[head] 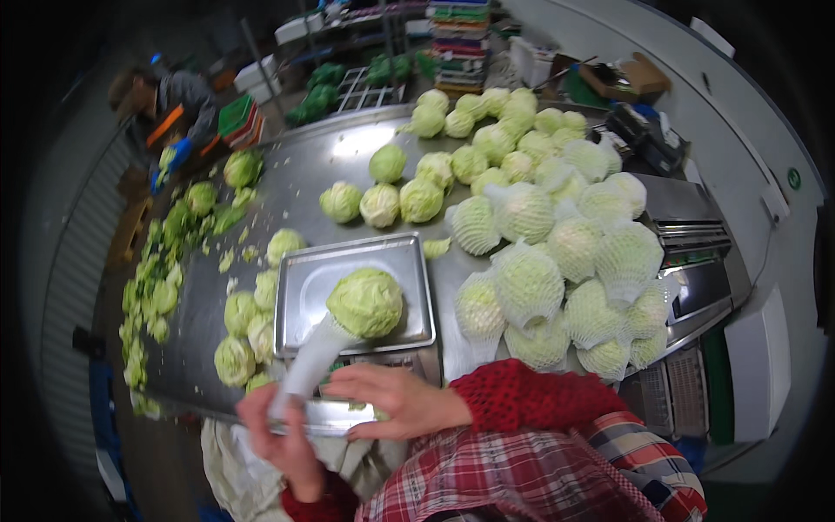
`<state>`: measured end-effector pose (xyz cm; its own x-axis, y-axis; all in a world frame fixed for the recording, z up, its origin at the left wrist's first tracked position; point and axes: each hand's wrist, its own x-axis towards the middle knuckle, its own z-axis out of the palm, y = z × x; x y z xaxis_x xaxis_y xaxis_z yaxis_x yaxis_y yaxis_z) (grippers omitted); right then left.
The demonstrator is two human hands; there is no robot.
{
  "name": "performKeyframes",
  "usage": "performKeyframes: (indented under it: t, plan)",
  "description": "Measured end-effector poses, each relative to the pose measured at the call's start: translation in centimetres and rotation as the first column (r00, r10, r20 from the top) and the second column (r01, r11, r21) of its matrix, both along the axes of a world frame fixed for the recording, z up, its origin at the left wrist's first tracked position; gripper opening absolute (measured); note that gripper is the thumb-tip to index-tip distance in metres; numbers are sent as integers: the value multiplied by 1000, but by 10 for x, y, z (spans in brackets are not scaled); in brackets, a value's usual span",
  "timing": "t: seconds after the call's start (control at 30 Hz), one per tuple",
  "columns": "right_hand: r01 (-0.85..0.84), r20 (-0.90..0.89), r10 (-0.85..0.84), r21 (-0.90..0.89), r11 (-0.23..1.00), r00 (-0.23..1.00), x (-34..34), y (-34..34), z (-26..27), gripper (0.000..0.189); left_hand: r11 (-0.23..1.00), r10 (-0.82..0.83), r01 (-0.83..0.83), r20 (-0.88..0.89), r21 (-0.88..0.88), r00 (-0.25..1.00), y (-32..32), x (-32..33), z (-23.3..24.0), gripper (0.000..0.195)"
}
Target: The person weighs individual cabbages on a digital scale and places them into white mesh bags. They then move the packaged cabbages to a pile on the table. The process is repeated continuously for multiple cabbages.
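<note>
A trimmed cabbage head [366, 303] rests in a shallow metal tray [293, 261], which sits on a scale. The white foam mesh sleeve [313, 357] reaches from the lower left of that cabbage to my left hand [284, 434], whose fingers grip its near end. To the right of it my right hand [398, 399] spreads its fingers over the front of the scale and touches no cabbage. Bare cabbages [238, 360] lie left of the tray, and others [421, 199] behind it. On the right is a heap of cabbages in foam mesh [528, 280].
Loose outer leaves [163, 297] line the left edge of the metal table [196, 326]. A co-worker [182, 111] in blue gloves stands at the far left. A metal machine [695, 261] stands at the right, and stacked crates [458, 46] rise behind the table.
</note>
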<state>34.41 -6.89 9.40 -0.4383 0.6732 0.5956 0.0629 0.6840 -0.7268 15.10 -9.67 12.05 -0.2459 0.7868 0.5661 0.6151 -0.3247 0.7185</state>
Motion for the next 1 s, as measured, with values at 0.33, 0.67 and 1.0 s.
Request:
performKeyframes:
  t: [0.33,0.67,1.0]
  plan:
    - [224,-195,-207,71,972,959,27,18,21,29,908,-420,373,407,192,811,19,83,-29,40]
    - [-152,-308,55,-299,942,950,52,25,17,12,890,-256,446,705,-97,662,32,58,-37,28]
    - [-227,-295,119,-362,904,948,53,14,15,7,724,-350,690,848,-24,398,11,61,-37,36]
